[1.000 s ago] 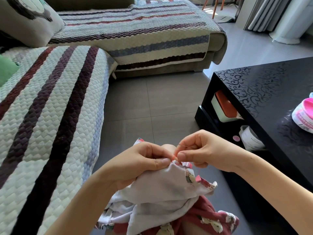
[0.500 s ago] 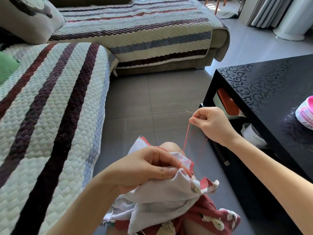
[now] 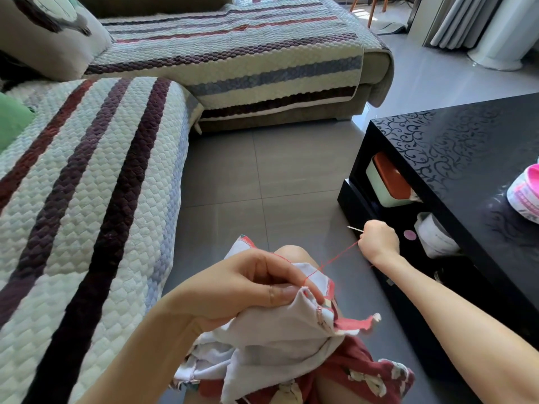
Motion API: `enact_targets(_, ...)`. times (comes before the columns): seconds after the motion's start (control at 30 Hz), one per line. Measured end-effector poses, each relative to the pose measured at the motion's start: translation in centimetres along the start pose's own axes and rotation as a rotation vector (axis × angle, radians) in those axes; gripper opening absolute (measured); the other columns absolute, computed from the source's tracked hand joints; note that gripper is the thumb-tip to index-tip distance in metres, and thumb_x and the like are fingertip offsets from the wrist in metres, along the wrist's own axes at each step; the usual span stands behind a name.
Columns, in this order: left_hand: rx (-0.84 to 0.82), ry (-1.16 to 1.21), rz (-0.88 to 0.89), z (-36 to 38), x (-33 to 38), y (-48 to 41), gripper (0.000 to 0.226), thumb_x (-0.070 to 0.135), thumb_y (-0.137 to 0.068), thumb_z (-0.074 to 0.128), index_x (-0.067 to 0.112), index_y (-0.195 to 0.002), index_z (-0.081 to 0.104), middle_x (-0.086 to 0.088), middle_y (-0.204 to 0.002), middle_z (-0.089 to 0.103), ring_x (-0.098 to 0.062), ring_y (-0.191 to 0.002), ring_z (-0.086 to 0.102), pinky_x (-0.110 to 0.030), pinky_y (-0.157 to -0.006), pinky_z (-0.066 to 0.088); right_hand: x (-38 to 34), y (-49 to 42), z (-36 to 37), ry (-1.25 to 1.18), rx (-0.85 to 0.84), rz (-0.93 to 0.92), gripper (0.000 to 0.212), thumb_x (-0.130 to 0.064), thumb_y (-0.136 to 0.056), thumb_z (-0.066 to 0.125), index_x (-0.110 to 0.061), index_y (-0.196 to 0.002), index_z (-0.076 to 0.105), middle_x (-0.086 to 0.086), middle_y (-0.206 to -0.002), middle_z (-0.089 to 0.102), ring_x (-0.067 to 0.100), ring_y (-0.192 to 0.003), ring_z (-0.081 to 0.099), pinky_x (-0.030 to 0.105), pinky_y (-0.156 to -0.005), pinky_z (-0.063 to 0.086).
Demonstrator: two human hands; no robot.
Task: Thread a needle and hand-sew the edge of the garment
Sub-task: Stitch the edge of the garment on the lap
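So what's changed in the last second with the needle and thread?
The right hand, pinching the needle, has drawn away from the garment edge toward the black table, pulling the red thread out into a straight line. The left hand still grips the garment edge on the lap.

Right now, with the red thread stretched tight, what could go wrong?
The thread runs taut from the garment to the right hand; a harder tug might snap it or pucker the edge. The needle sticks out of that hand, close to the black table, and could knock it. The left hand pinches the fabric where the thread comes out, so the next stitch might prick it.
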State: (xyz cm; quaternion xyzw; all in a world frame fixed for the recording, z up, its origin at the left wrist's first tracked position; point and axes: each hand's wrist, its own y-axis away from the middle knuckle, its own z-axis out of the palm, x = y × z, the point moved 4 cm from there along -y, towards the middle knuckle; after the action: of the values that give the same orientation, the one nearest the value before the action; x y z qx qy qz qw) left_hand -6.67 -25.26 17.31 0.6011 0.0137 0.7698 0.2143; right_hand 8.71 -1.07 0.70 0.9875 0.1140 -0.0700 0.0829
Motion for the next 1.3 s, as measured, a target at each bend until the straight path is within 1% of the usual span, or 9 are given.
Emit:
enact_targets(0.23,0.050,-0.036,-0.032,0.3,-0.4,-0.4,0.029,0.003,-0.089,0.054,0.018,-0.090,0.078,0.004,-0.092,0.074,-0.004,-0.089,0.067,-0.013,-0.078,0.048,0.1,0.7,1.9,-0.209,-0.019,0.046,0.017,-0.013,-0.091,0.058,-0.001,-0.102,0.064,0.017,-0.106,0.067,0.034,-0.100,0.061,0.033,-0.078,0.045)
enact_targets(0.37,0.157,-0.125,-0.009,-0.4,-0.2,-0.4,0.035,-0.001,-0.094,0.052,0.022,-0.089,0.078,0.007,-0.096,0.074,-0.001,-0.096,0.066,-0.011,-0.081,0.046,-3.6,4.5,-3.7,-0.892,-0.048,-0.080,0.035,-0.019,-0.084,0.072,-0.010,-0.116,0.062,-0.004,-0.056,0.042,0.002,-0.046,0.041,0.017,-0.053,0.037)
enact_targets(0.47,0.216,-0.164,0.037,-1.0,-0.1,-0.3,0.029,-0.002,-0.094,0.052,0.014,-0.094,0.076,0.002,-0.101,0.074,-0.005,-0.099,0.066,-0.013,-0.083,0.047,-5.9,10.9,-8.7,-1.302,-0.385,-0.184,0.031,-0.032,-0.074,0.077,-0.010,-0.095,0.071,-0.010,-0.045,0.036,0.005,-0.039,0.027,0.018,-0.041,0.025)
enact_targets(0.63,0.268,-0.217,0.066,-1.4,-0.2,-0.5,0.022,0.001,-0.094,0.052,0.005,-0.105,0.070,0.001,-0.100,0.073,-0.006,-0.097,0.066,-0.015,-0.080,0.048,-7.6,16.9,-11.0,-1.139,-0.796,-0.318,0.039,-0.052,-0.062,0.081,-0.015,-0.075,0.075,0.005,-0.054,0.049,0.015,-0.046,0.035,0.022,-0.042,0.022)
enact_targets(0.77,0.332,-0.228,0.045,-1.6,-0.7,-0.5,0.022,0.020,-0.087,0.064,0.012,-0.107,0.070,0.004,-0.083,0.071,-0.006,-0.078,0.065,-0.013,-0.066,0.048,-7.0,16.5,-11.1,-1.282,-0.745,-0.201,0.019,-0.015,-0.065,0.084,-0.002,-0.069,0.071,0.009,-0.058,0.057,0.010,-0.048,0.053,0.014,-0.041,0.038)
enact_targets(1.0,0.416,-0.253,-0.131,-1.7,-1.9,-0.6,0.013,0.038,-0.069,0.071,0.026,-0.073,0.076,0.007,-0.068,0.067,-0.007,-0.065,0.053,-0.029,-0.058,0.031,-6.0,16.3,-10.1,-1.283,-0.711,-0.184,0.017,-0.011,-0.068,0.083,-0.002,-0.066,0.068,0.005,-0.053,0.052,0.008,-0.043,0.048,0.014,-0.039,0.036)
enact_targets(1.1,0.438,-0.252,-0.124,-1.5,-1.9,-0.7,0.016,0.039,-0.070,0.070,0.025,-0.073,0.076,0.004,-0.070,0.065,-0.010,-0.067,0.051,-0.030,-0.057,0.027,-5.9,16.2,-9.8,-1.182,-0.681,-0.240,0.022,-0.029,-0.064,0.083,-0.011,-0.073,0.072,0.014,-0.059,0.046,0.019,-0.050,0.040,0.016,-0.041,0.033)
enact_targets(1.2,0.475,-0.280,-0.118,-1.7,-2.1,-0.9,0.021,0.041,-0.071,0.068,0.024,-0.077,0.077,-0.001,-0.072,0.064,-0.016,-0.070,0.048,-0.032,-0.056,0.028,-5.5,16.1,-10.4,-1.094,-0.497,-0.423,0.033,-0.051,-0.071,0.068,-0.026,-0.094,0.068,0.020,-0.056,0.037,0.019,-0.052,0.034,0.019,-0.046,0.029)
enact_targets(1.3,0.510,-0.286,-0.111,-1.7,-1.9,-1.1,0.018,0.040,-0.073,0.071,0.024,-0.078,0.078,-0.008,-0.074,0.068,-0.014,-0.070,0.050,-0.031,-0.058,0.030,-5.3,16.5,-11.4,-0.943,-0.230,-0.625,0.021,-0.040,-0.091,0.048,-0.022,-0.090,0.060,-0.004,-0.048,0.040,0.003,-0.044,0.033,0.012,-0.046,0.027)
